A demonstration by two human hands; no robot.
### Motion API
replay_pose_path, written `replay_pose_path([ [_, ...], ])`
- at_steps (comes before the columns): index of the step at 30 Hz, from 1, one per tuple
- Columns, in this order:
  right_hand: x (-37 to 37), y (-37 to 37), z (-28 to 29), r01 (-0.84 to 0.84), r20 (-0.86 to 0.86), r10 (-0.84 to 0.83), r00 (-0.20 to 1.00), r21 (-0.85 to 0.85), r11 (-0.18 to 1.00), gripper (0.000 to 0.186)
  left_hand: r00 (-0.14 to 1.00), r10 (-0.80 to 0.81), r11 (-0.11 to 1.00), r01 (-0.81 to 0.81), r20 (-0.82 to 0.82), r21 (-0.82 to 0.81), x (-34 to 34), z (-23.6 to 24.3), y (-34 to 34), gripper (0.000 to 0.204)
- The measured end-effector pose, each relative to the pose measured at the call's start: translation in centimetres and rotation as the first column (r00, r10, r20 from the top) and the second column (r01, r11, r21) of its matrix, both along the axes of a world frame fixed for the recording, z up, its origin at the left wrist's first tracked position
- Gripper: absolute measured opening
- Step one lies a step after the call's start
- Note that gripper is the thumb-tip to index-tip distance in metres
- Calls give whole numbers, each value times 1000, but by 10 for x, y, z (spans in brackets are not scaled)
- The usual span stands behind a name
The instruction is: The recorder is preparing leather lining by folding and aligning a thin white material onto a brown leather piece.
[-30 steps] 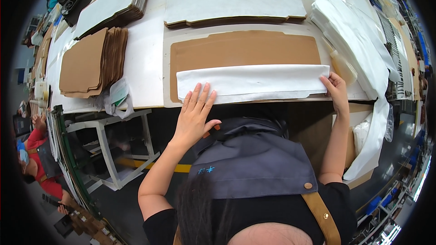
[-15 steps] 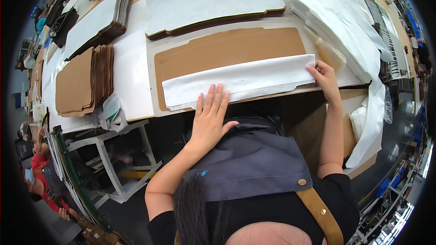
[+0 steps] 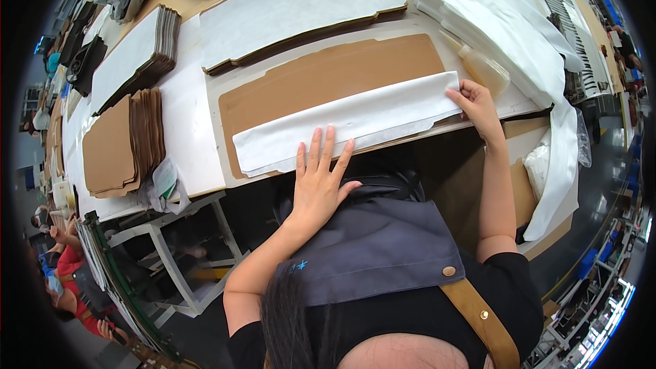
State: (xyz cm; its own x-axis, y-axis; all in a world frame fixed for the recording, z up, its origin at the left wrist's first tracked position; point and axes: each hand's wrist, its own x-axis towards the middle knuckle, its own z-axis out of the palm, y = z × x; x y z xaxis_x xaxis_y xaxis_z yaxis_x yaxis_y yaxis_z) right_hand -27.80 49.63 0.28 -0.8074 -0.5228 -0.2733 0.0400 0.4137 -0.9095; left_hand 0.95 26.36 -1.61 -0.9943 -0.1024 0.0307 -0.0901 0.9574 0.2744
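Observation:
A brown flat panel [image 3: 342, 68] with a notched outline lies in front of me at the table's near edge. Over its near half rests a long white sheet [image 3: 369, 113], folded along its far side, its lower layer showing along the near edge. My left hand [image 3: 318, 181] lies with fingers spread, their tips touching the near part of the sheet left of its middle. At the sheet's far right end, my right hand [image 3: 476, 106] pinches the corner between thumb and fingers.
Beyond the panel is a white-topped stack of panels [image 3: 301, 10]. Two more stacks, one white-topped [image 3: 130, 58] and one brown [image 3: 109, 150], stand at left. A clear glue bottle [image 3: 486, 68] and a pile of white cloth [image 3: 492, 24] lie at right. Another person [image 3: 72, 266] is at far left.
The view has turned slightly, shifting the table's things leftward. My left fingers are spread a little wider on the sheet; my right hand still pinches its corner.

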Motion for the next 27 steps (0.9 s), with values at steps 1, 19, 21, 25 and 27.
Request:
replay_pose_path([
  [1, 0, 0, 0, -3, -2, 3, 1000, 1, 1000, 20, 1000, -1, 1000, 1, -2, -6, 0, 0, 0, 90],
  [19, 3, -2, -17, 13, -320, -12, 947, 1, 1000, 16, 998, -67, 997, 66, 9, 30, -20, 0, 17, 95],
  [21, 5, -3, -18, 37, -354, -31, 935, 9, 999, 18, 998, -66, 997, 65, 7, 34, -21, 0, 19, 95],
  [25, 10, -6, -14, 75, -419, -31, 907, 89, 993, 20, 998, -63, 997, 64, -11, 37, -27, -2, 24, 96],
  [27, 11, -6, -12, 83, -448, -29, 893, 100, 992, 20, 998, -70, 997, 70, -3, 25, -33, -2, 28, 96],
])
